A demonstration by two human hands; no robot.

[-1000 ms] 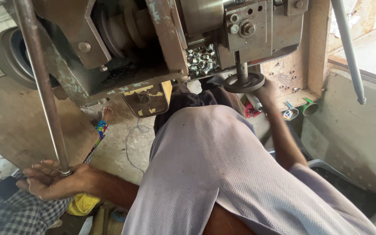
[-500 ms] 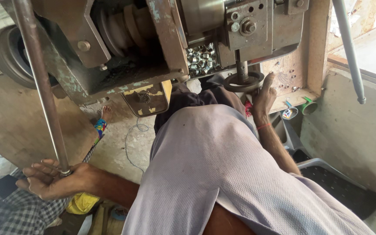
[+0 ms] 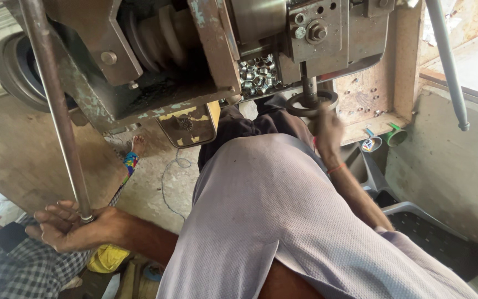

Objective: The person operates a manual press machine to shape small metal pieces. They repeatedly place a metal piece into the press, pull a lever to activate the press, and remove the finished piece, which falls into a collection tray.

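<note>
Steel rod (image 3: 56,105), one of two long ones, ends in the left hand (image 3: 70,227), fingers loosely curled around its base; the blurred right hand (image 3: 327,130) touches one round handwheel (image 3: 311,102), grip unclear, beside many small nuts (image 3: 256,72).

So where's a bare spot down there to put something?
The concrete floor between the person's knee and the long steel lever is mostly bare, with only a thin wire. The dark grated step by the right wall also looks free. Under the machine head it is crowded: small metal nuts, the ring, the right hand.
</note>
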